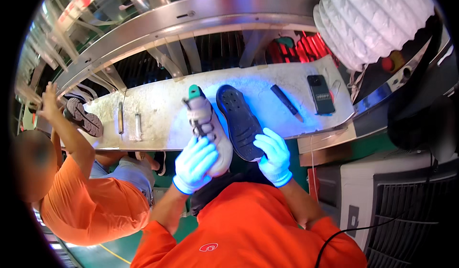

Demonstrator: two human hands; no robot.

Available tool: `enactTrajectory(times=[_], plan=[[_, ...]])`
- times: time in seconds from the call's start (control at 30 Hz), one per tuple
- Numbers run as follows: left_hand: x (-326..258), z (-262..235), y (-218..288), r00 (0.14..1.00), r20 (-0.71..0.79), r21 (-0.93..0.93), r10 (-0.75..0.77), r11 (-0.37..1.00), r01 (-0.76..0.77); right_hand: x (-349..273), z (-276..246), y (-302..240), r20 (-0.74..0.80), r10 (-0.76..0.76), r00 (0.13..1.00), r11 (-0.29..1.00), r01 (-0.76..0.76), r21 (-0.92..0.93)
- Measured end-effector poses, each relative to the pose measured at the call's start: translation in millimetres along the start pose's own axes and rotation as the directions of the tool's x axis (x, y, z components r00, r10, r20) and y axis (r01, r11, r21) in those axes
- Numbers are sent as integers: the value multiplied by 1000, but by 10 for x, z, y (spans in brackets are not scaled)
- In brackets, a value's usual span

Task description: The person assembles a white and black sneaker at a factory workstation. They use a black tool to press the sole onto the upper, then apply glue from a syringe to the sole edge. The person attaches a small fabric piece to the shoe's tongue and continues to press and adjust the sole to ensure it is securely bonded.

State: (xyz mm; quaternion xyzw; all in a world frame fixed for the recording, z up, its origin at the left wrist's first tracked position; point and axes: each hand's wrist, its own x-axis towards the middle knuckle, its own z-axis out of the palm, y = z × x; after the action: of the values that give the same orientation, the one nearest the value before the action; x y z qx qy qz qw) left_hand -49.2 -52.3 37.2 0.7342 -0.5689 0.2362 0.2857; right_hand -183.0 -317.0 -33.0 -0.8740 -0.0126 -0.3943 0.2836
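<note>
Both my hands wear white gloves that look blue under the light. My left hand grips a pale shoe upper with dark lacing parts and a green tab at its far end. Its fingers lie over the lacing side near the rounded near end. My right hand holds the near edge of a dark shoe sole, its fingers along the right rim. The sole's face with several small holes at the far end is toward me. Upper and sole lie side by side, close together, over the bench's near edge.
On the worn pale bench lie a dark stick-like tool, a phone, a brown-handled tool and a small clear tube. A co-worker at left is by another shoe. A metal rail and white duct stand beyond.
</note>
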Motion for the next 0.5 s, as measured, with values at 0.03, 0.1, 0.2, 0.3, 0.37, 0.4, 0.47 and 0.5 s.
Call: enactTrajectory(times=[0.03,0.1,0.2,0.3,0.37,0.4,0.47,0.5], plan=[[267,-71,-33,998,-49,-37,-35,999,33,162,-129,-53,-32,-11,999,998,13,68],[939,-243,84,918,-121,-432,-377,853,293,520,-488,-278,-91,-12,996,980,30,199],[1402,-569,-6,815,240,-469,-527,672,573,804,-933,-685,-101,245,964,867,-171,468],[1463,-435,87,799,319,-476,-510,643,600,845,-1106,-731,-18,273,962,858,-235,457],[1413,-281,187,799,280,-509,-532,623,593,902,-1112,-801,91,317,944,753,-309,581],[1370,-229,227,801,261,-513,-539,626,588,896,-1099,-803,119,281,952,773,-299,560],[1290,-104,293,819,186,-568,-543,621,540,955,-997,-800,136,334,933,701,-342,626],[1245,-44,333,828,123,-618,-548,610,496,990,-959,-793,152,352,923,662,-361,656]])
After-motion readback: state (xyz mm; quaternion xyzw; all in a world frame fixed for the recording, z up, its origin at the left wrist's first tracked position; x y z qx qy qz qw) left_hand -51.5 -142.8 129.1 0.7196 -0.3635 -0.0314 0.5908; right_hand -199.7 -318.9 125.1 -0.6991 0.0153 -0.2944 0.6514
